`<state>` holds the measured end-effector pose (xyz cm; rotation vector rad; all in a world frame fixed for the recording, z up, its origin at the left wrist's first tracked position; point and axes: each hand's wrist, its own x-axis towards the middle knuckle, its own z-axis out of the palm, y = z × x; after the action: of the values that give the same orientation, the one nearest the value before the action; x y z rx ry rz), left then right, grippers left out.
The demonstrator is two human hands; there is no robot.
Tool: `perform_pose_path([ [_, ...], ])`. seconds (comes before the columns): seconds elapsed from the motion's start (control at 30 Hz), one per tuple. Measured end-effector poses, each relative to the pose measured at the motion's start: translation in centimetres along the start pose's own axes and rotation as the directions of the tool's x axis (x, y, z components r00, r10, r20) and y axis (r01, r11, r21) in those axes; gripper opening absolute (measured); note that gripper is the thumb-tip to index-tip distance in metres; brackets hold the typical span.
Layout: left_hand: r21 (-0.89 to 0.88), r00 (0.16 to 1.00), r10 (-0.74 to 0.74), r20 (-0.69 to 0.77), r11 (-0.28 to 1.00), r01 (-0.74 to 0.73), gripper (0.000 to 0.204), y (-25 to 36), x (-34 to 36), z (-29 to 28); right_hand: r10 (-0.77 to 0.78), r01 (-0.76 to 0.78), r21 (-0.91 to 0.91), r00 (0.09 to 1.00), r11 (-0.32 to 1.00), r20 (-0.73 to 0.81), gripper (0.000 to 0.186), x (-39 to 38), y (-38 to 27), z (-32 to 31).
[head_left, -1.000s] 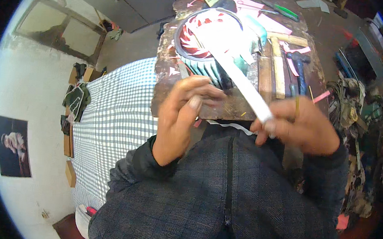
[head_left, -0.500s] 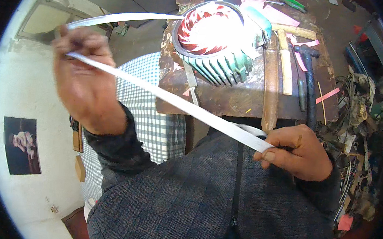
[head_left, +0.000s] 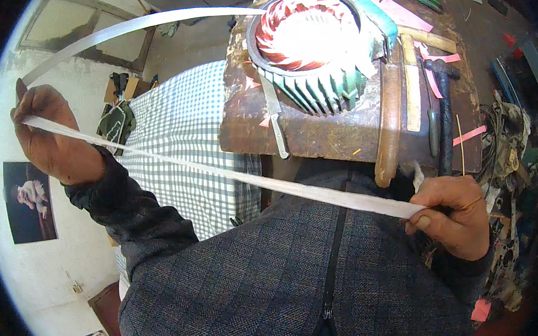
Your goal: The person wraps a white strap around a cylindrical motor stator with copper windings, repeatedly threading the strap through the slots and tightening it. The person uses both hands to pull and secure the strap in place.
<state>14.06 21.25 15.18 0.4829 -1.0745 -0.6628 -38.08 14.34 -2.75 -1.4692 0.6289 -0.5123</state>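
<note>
My left hand (head_left: 53,138) is at the far left, closed on a long white tape (head_left: 249,180), which loops back from it to a green finned motor housing (head_left: 322,90) on the wooden bench. My right hand (head_left: 451,217) pinches the same tape at the lower right, so a nearly straight length stretches across my front. Inside the housing sits a brightly lit ring of red and white windings (head_left: 278,36), its middle washed out by glare.
The bench (head_left: 340,142) also holds a knife (head_left: 275,124), hammers (head_left: 441,71), wooden rods (head_left: 387,133) and pink paper scraps (head_left: 467,133). A checked cloth surface (head_left: 183,130) lies to the left, beside a wall (head_left: 20,275). A heap of parts (head_left: 508,142) is at the right.
My left hand has swung far left, drawing the tape out into a long loop. My right hand has moved slightly right and down, keeping its pinch.
</note>
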Motion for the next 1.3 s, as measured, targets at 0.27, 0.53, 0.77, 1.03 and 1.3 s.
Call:
perform_pose_path([
  [0.27, 0.068, 0.977, -0.009, -0.211, 0.997, 0.024, 0.046, -1.7, -0.9, -9.0, 0.133, -0.129, 0.034, 0.979, 0.991, -0.157, 0.019, 0.4, -0.3, -0.1],
  [0.53, -0.08, 0.889, -0.151, -0.432, 0.988, 0.129, 0.03, -7.5, -4.4, -18.4, 0.228, -0.247, -0.011, 0.911, 0.969, -0.343, 0.016, 0.4, -1.4, 0.1],
  [0.77, -0.233, 0.853, -0.354, -0.384, 0.931, 0.281, 0.026, -10.7, -7.9, -28.0, 0.182, -0.306, -0.17, 0.84, 0.937, -0.511, 0.013, 1.1, -1.8, 0.3],
  [1.03, 0.955, 0.956, 0.192, -0.223, 0.24, 0.175, 0.039, -14.7, -10.4, -16.9, -0.32, 0.207, -0.664, 0.946, 0.719, -0.051, 0.013, 6.3, -2.3, 4.9],
  [1.3, 0.639, 0.862, -0.344, 0.371, 0.769, 0.032, 0.054, -14.9, -14.8, 7.0, -0.428, 0.404, -0.739, 0.887, 0.539, 0.173, 0.017, 11.5, -4.7, 8.9],
])
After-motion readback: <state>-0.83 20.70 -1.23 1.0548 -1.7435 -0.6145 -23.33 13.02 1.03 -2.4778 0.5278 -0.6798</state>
